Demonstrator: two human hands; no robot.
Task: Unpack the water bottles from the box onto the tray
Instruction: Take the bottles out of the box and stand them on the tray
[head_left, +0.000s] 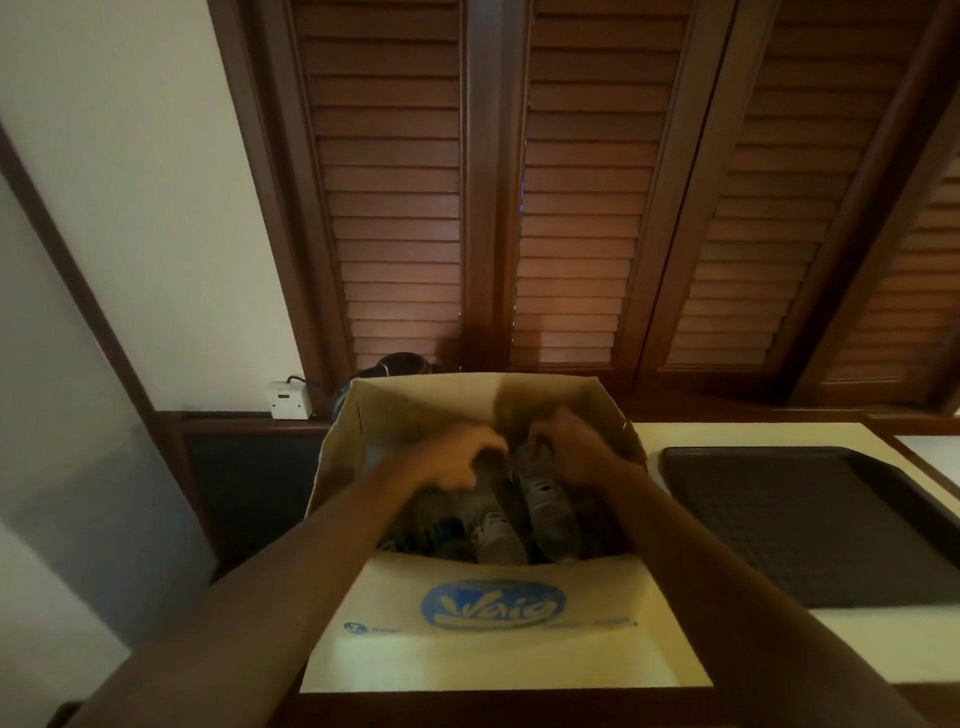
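Observation:
An open cardboard box (415, 400) with a blue round logo on its near flap stands in the middle of the head view. Several clear water bottles lie inside it in shadow. My left hand (457, 457) is curled around the top of one water bottle (493, 519) inside the box. My right hand (571, 452) grips the top of a second water bottle (550, 509) beside it. Both bottles lean towards me, their lower ends down in the box. A dark ribbed tray (810, 525) lies to the right of the box, with nothing on it.
Box and tray rest on a pale counter (862, 644) with a dark wooden edge. Brown louvred shutters (571, 208) stand right behind. A white wall socket (289, 399) with a black cable sits at the left, and a dark round object (400, 364) shows behind the box.

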